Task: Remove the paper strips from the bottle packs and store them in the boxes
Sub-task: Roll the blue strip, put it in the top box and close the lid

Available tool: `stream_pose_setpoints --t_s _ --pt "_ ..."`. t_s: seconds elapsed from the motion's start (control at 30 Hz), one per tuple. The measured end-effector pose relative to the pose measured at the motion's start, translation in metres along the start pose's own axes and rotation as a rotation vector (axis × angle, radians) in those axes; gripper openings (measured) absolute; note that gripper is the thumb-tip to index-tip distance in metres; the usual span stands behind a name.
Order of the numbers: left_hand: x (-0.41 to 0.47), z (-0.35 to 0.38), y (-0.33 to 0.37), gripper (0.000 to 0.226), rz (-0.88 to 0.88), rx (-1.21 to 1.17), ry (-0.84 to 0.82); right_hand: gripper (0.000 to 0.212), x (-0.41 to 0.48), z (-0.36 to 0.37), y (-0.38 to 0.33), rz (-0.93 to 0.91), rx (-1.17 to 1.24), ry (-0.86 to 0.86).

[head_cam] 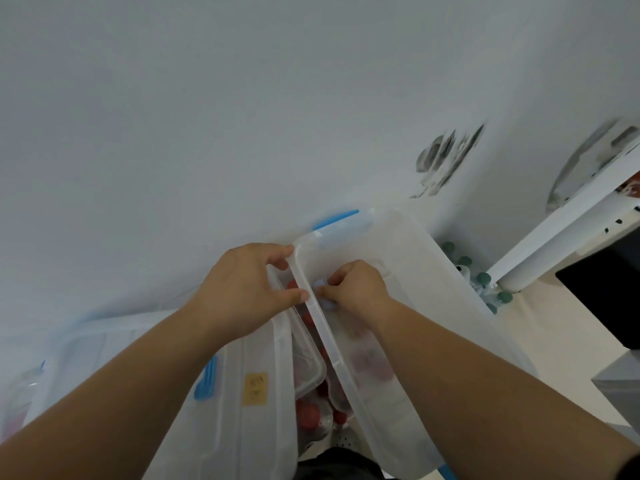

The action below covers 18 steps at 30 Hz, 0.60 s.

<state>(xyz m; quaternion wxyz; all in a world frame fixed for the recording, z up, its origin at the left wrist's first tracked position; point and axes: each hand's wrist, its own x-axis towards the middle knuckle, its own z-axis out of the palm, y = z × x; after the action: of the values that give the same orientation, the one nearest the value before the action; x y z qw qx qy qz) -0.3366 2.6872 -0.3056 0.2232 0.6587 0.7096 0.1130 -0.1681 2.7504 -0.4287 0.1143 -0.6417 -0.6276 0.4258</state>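
White wall behind translucent storage boxes. Left hand (247, 289): fingers curled round the rim of the raised box lid (419, 289). Right hand (358, 289): fingers pinch a pale blue piece (325, 299) at the lid's edge; strip or latch, cannot tell. Red-capped bottle packs (308, 412) lie in the open box beneath.

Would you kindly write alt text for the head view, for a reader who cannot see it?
Two hands work over a clear storage box of red-capped bottles: the left hand grips the edge of a clear lid while the right hand pinches a pale blue piece. Another box stands left of it.
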Motion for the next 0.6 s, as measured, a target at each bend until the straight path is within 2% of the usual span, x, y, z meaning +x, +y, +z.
stream_pose_setpoints --t_s 0.2,0.33,0.6 --pt "0.001 -0.002 0.0 0.073 -0.015 0.008 -0.035 0.03 -0.003 -0.01 -0.002 0.013 0.003 -0.074" --pt "0.001 -0.003 0.001 0.072 -0.013 0.005 -0.037 0.025 -0.001 -0.014 -0.005 0.021 -0.064 -0.05" --pt "0.002 -0.004 -0.001 0.074 0.018 0.01 -0.058 0.037 -0.004 -0.021 -0.014 0.048 -0.173 -0.088"
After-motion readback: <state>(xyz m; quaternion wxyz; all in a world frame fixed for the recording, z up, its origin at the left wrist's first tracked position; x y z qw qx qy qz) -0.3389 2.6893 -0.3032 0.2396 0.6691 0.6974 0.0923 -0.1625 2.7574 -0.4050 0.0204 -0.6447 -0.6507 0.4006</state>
